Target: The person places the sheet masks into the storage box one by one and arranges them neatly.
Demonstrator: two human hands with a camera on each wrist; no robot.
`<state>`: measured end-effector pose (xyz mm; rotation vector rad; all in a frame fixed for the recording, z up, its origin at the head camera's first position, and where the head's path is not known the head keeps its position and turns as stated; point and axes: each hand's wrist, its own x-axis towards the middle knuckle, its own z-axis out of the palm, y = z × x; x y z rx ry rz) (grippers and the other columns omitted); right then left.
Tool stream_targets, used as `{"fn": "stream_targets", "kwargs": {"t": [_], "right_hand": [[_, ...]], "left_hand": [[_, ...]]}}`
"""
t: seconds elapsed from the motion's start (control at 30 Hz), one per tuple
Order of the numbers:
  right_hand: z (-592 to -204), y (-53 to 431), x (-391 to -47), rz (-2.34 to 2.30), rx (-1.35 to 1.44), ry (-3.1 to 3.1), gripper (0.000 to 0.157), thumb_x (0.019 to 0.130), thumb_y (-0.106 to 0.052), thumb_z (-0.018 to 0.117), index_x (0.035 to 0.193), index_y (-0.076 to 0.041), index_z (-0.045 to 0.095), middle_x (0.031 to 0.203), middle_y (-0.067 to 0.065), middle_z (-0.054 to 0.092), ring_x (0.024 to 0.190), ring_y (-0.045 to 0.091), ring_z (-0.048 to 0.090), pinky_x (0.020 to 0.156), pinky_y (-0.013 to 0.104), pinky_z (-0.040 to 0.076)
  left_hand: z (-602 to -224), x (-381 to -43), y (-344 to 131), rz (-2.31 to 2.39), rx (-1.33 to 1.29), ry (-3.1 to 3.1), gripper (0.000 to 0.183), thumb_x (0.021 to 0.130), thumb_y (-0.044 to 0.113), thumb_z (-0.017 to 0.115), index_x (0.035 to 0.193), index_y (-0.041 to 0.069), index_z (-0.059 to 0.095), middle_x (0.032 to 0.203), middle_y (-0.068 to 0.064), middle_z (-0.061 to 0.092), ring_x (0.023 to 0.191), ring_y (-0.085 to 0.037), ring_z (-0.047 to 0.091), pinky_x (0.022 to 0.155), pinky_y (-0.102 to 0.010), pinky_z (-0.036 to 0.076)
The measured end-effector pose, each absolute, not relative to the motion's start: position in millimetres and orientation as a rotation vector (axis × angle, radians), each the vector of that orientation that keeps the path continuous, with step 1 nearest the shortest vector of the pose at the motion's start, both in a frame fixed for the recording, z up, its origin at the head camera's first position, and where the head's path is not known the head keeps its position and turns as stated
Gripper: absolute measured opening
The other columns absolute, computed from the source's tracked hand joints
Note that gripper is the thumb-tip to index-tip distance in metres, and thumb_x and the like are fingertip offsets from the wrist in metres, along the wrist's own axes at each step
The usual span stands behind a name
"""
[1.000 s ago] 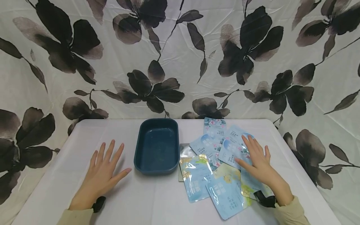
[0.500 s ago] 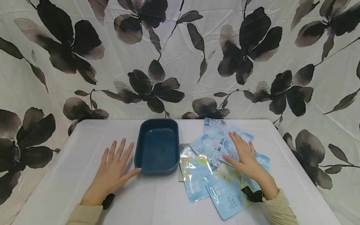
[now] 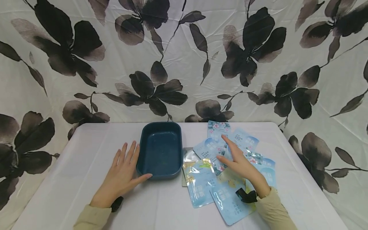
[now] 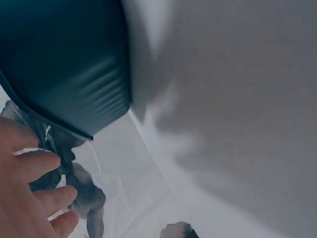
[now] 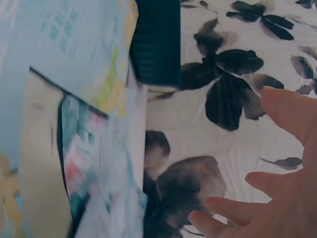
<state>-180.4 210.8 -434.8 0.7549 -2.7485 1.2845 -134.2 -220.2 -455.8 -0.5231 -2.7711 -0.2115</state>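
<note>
In the head view a dark teal rectangular basin [image 3: 159, 174] stands upright on the white table, with nothing inside. My left hand [image 3: 120, 174] is at its left side, fingers straight, thumb tip right at the near left corner of the rim. To the right lies a loose pile of light blue sachets: flower-printed ones [image 3: 219, 129] at the back, shiny yellow-and-blue ones [image 3: 199, 183] in front. My right hand [image 3: 240, 161] hovers over the pile with fingers extended, holding nothing. The right wrist view shows the right hand's fingers [image 5: 233, 208] spread above the sachets [image 5: 64, 34].
A silver-backed sachet [image 3: 190, 154] lies partly under the pile, next to the basin's right side. Behind the white table [image 3: 86, 153] hangs a white cloth [image 3: 201, 95] with dark flowers. A black strap [image 3: 246, 195] sits on the right wrist.
My left hand has moved right, from bare table to the basin's left side. My right hand has moved left across the sachets, uncovering those at the right. Basin and sachets have stayed put.
</note>
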Motion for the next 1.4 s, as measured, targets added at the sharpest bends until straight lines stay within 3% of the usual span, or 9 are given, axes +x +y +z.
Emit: {"fn": "stream_targets", "kwargs": {"t": [0.1, 0.2, 0.33, 0.47, 0.7, 0.8, 1.03, 1.27, 1.4], "right_hand": [[-441.5, 203.2, -184.0, 1.463, 0.756, -2.736, 0.075, 0.100, -0.027, 0.061, 0.160, -0.017, 0.016, 0.161, 0.017, 0.021, 0.145, 0.042, 0.024, 0.107, 0.071, 0.027], [-448.4, 196.3, -187.4, 1.605, 0.747, -2.745, 0.074, 0.099, -0.025, 0.062, 0.159, -0.016, 0.019, 0.157, 0.021, 0.028, 0.140, 0.044, 0.031, 0.102, 0.068, 0.037], [-455.9, 188.6, -192.2, 1.809, 0.724, -2.742, 0.067, 0.099, -0.022, 0.061, 0.155, -0.007, 0.027, 0.150, 0.025, 0.036, 0.132, 0.044, 0.041, 0.100, 0.056, 0.045], [-465.1, 182.6, -197.4, 1.929, 0.720, -2.712, 0.058, 0.099, -0.018, 0.061, 0.149, 0.001, 0.037, 0.141, 0.026, 0.046, 0.119, 0.038, 0.052, 0.091, 0.041, 0.051], [-484.2, 175.6, -201.6, 1.985, 0.682, -2.694, 0.048, 0.094, -0.014, 0.068, 0.138, -0.001, 0.054, 0.131, 0.020, 0.058, 0.102, 0.024, 0.055, 0.082, 0.026, 0.049], [-490.6, 173.7, -200.3, 1.979, 0.687, -2.658, 0.045, 0.092, -0.007, 0.070, 0.134, 0.001, 0.057, 0.127, 0.021, 0.060, 0.091, 0.023, 0.055, 0.073, 0.022, 0.048], [-478.2, 163.2, -185.5, 1.688, 0.827, -2.636, 0.047, 0.082, 0.000, 0.079, 0.126, 0.007, 0.062, 0.114, 0.023, 0.063, 0.075, 0.041, 0.043, 0.065, 0.027, 0.037], [-467.5, 159.5, -178.1, 1.667, 0.838, -2.595, 0.046, 0.077, 0.003, 0.082, 0.120, 0.007, 0.065, 0.107, 0.021, 0.065, 0.062, 0.027, 0.041, 0.056, 0.024, 0.035], [-480.6, 162.4, -183.1, 1.739, 0.844, -2.545, 0.037, 0.078, 0.004, 0.080, 0.113, 0.004, 0.069, 0.110, 0.019, 0.066, 0.071, 0.032, 0.046, 0.059, 0.026, 0.034]], "left_hand": [[-455.0, -136.3, -216.6, -0.228, -0.533, -2.786, 0.119, 0.079, 0.078, 0.059, 0.156, -0.005, 0.018, 0.162, -0.023, 0.015, 0.150, -0.040, 0.001, 0.121, -0.054, 0.005], [-454.3, -138.9, -213.1, -0.233, -0.546, -2.788, 0.122, 0.079, 0.079, 0.059, 0.154, -0.008, 0.018, 0.162, -0.024, 0.013, 0.151, -0.038, 0.003, 0.120, -0.053, 0.011], [-454.8, -141.8, -210.3, -0.222, -0.555, -2.783, 0.125, 0.077, 0.080, 0.060, 0.153, -0.010, 0.019, 0.161, -0.026, 0.015, 0.150, -0.039, 0.010, 0.118, -0.054, 0.019], [-456.0, -143.8, -210.2, -0.241, -0.541, -2.842, 0.125, 0.077, 0.082, 0.057, 0.154, -0.009, 0.017, 0.163, -0.024, 0.011, 0.151, -0.036, 0.007, 0.118, -0.055, 0.019], [-457.4, -148.4, -210.4, -0.317, -0.543, -2.900, 0.124, 0.079, 0.080, 0.057, 0.155, -0.007, 0.013, 0.163, -0.022, 0.009, 0.151, -0.034, 0.007, 0.120, -0.053, 0.016], [-458.2, -150.3, -210.8, -0.329, -0.554, -2.903, 0.124, 0.079, 0.080, 0.057, 0.155, -0.007, 0.011, 0.163, -0.022, 0.009, 0.151, -0.033, 0.006, 0.120, -0.053, 0.016], [-459.1, -151.4, -212.5, -0.349, -0.555, -2.906, 0.124, 0.080, 0.080, 0.056, 0.156, -0.005, 0.009, 0.164, -0.020, 0.006, 0.152, -0.030, 0.003, 0.120, -0.053, 0.015], [-458.5, -151.6, -211.5, -0.338, -0.567, -2.888, 0.122, 0.080, 0.079, 0.057, 0.156, -0.007, 0.012, 0.163, -0.022, 0.010, 0.151, -0.033, 0.010, 0.118, -0.056, 0.019], [-458.4, -151.3, -210.7, -0.342, -0.563, -2.899, 0.123, 0.080, 0.079, 0.057, 0.156, -0.006, 0.012, 0.164, -0.021, 0.010, 0.151, -0.032, 0.009, 0.118, -0.056, 0.018]]}}
